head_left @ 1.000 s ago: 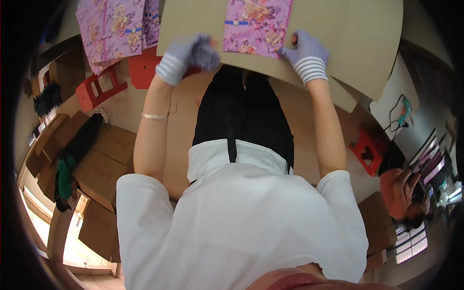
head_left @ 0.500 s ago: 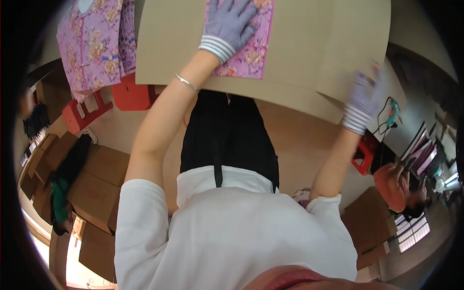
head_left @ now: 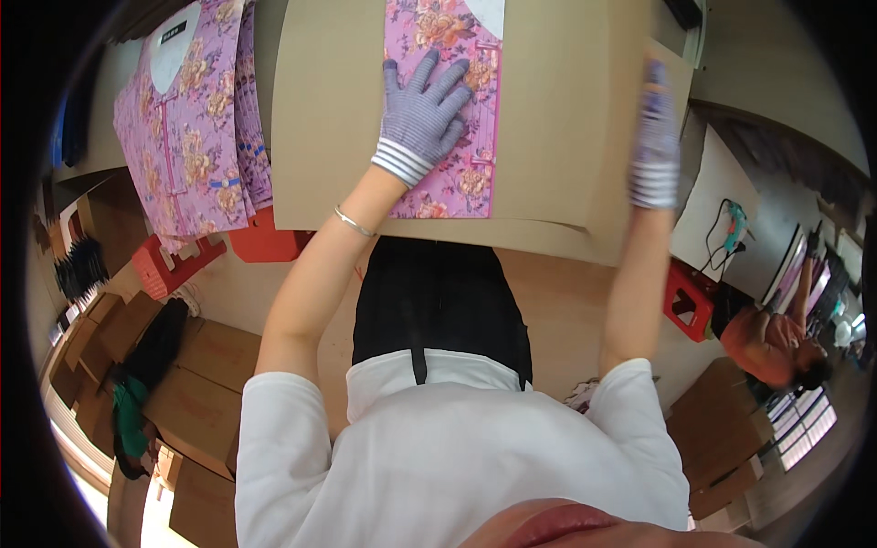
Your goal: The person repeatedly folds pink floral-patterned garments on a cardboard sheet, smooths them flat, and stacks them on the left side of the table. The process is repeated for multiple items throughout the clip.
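Observation:
My left hand [head_left: 418, 119], in a purple-grey knit glove with a white-striped cuff, lies flat with fingers spread on a folded pink floral garment [head_left: 438, 196]. The garment is a long narrow strip with magenta edging and loop fastenings down its right side. It rests on a tan cardboard sheet [head_left: 329, 137]. Over at the sheet's right edge is my right hand [head_left: 655, 137], gloved alike and smeared by motion. Its fingers point away from me, and whether they grip the cardboard cannot be made out.
Stacked pink floral garments [head_left: 196, 137] hang over the table edge at left, above red stools [head_left: 265, 239]. At right are a red stool [head_left: 687, 301] and a teal corded tool [head_left: 734, 224] on a pale surface. Cardboard boxes [head_left: 196, 393] and two people stand farther off.
My right hand has moved inward and farther from me, to the cardboard's right edge. My left hand remains flat on the garment. The view has shifted, showing more of the garment's far part.

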`<action>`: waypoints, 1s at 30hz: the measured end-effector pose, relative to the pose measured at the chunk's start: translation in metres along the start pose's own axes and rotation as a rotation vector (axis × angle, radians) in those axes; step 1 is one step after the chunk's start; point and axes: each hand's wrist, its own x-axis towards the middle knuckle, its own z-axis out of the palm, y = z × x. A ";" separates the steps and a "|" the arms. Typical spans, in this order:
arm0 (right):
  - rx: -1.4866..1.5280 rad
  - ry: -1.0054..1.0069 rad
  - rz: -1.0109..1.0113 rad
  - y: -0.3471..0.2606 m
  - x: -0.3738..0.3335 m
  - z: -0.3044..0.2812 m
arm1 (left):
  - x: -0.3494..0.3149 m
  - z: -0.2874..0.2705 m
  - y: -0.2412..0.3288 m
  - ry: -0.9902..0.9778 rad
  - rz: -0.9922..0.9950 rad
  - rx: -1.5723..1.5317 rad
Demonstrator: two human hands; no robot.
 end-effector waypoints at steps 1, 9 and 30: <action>-0.127 0.003 -0.119 0.004 -0.001 0.027 | 0.002 -0.001 0.002 0.000 0.004 0.005; -0.859 0.093 -0.104 0.013 -0.017 0.106 | 0.004 -0.010 0.010 -0.131 -0.073 -0.002; -0.860 0.041 0.000 0.005 -0.012 0.118 | 0.069 0.000 -0.004 -0.100 -0.207 0.072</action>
